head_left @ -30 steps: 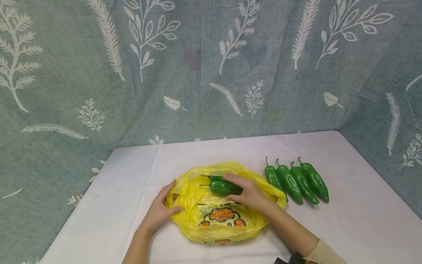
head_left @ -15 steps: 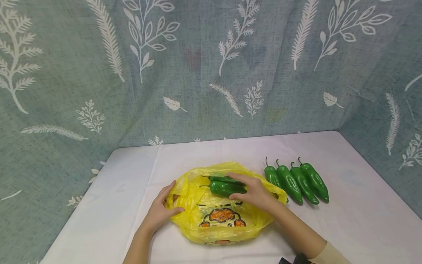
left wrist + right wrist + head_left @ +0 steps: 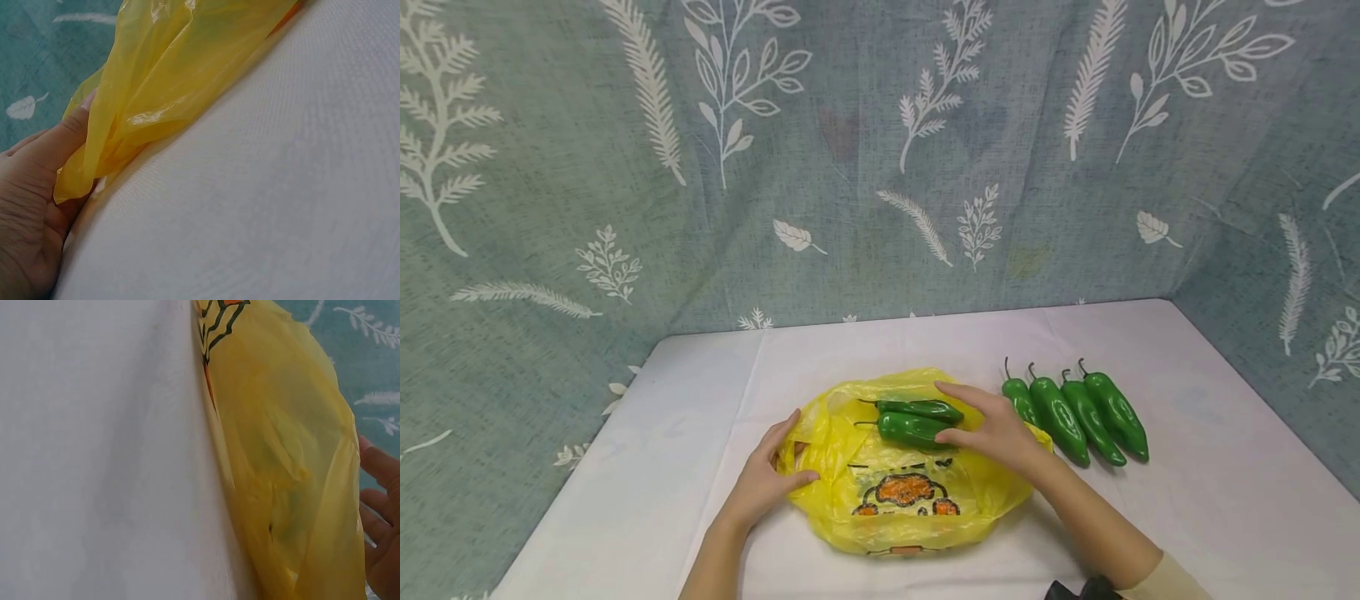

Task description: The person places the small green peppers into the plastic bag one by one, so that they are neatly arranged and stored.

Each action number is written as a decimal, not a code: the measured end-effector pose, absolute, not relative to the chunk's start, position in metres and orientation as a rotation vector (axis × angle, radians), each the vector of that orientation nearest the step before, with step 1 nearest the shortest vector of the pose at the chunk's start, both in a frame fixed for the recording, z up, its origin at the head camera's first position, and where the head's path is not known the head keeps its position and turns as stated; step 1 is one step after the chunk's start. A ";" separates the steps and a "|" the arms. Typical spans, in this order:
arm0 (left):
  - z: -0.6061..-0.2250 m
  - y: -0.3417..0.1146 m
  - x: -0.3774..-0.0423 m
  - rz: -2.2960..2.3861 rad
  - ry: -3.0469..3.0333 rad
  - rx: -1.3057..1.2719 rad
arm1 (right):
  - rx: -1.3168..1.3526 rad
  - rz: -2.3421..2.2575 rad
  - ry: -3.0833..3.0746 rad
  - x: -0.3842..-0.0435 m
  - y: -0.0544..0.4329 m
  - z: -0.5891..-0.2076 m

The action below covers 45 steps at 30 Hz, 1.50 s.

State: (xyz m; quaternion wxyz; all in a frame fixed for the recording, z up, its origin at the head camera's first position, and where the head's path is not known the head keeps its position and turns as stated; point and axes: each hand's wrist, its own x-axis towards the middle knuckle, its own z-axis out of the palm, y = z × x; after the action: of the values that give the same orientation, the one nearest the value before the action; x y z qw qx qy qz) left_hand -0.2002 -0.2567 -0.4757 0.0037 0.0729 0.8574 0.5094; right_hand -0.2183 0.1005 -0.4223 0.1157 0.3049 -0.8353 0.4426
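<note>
A yellow plastic bag (image 3: 917, 492) with orange and black print lies with its mouth spread wide. Two green chili peppers (image 3: 910, 429) rest side by side inside it, stems to the left. My left hand (image 3: 765, 475) grips the bag's left edge; in the left wrist view the thumb (image 3: 65, 134) lies against the gathered plastic and the other fingers are partly hidden. My right hand (image 3: 996, 425) hovers over the bag's right side with fingers apart and nothing held. Its thumb overlaps the tip of the nearer pepper in the head view.
Several more green peppers (image 3: 1060, 417) lie in a slanted row on the white tablecloth (image 3: 1210, 500), right of the bag. The right hand and forearm pass close to the leftmost one. A grey-green leaf-patterned curtain (image 3: 850, 208) stands behind the table and along its sides.
My right hand has let go of the peppers in the bag and drawn back to the right, uncovering their tips. The left hand stays on the bag's edge.
</note>
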 end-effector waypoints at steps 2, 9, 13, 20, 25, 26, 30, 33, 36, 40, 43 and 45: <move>-0.476 -0.257 -0.201 1.593 2.690 0.226 | 0.880 1.289 -2.445 -0.218 0.103 -0.420; -0.475 -0.256 -0.201 1.595 2.687 0.227 | 0.845 1.242 -2.435 -0.218 0.116 -0.416; -0.475 -0.256 -0.201 1.599 2.686 0.233 | 0.818 1.237 -2.431 -0.219 0.123 -0.415; -0.476 -0.255 -0.201 1.618 2.675 0.233 | 0.872 1.145 -2.304 -0.222 0.136 -0.418; -0.475 -0.255 -0.200 1.621 2.672 0.226 | 0.848 1.116 -2.303 -0.222 0.145 -0.417; -0.475 -0.255 -0.200 1.616 2.676 0.229 | 0.834 1.119 -2.317 -0.221 0.146 -0.417; -0.475 -0.258 -0.199 1.603 2.693 0.237 | 0.778 1.132 -2.366 -0.217 0.153 -0.413; -0.474 -0.259 -0.200 1.604 2.702 0.245 | 0.728 1.114 -2.394 -0.215 0.159 -0.412; -0.474 -0.260 -0.200 1.611 2.704 0.257 | 0.692 1.073 -2.407 -0.214 0.165 -0.411; -0.474 -0.259 -0.200 1.611 2.706 0.258 | 0.635 1.054 -2.434 -0.212 0.176 -0.411; -0.474 -0.258 -0.199 1.624 2.692 0.257 | 0.591 1.076 -2.445 -0.210 0.186 -0.412; -0.474 -0.257 -0.199 1.631 2.683 0.254 | 0.578 1.080 -2.431 -0.210 0.193 -0.413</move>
State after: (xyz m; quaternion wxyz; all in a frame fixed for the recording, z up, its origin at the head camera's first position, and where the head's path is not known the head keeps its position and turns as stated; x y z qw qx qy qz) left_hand -0.1993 -0.2566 -0.4738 -0.0042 0.0806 0.8516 0.5179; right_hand -0.2102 0.1930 -0.4135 0.2080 0.2076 -0.8735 0.3881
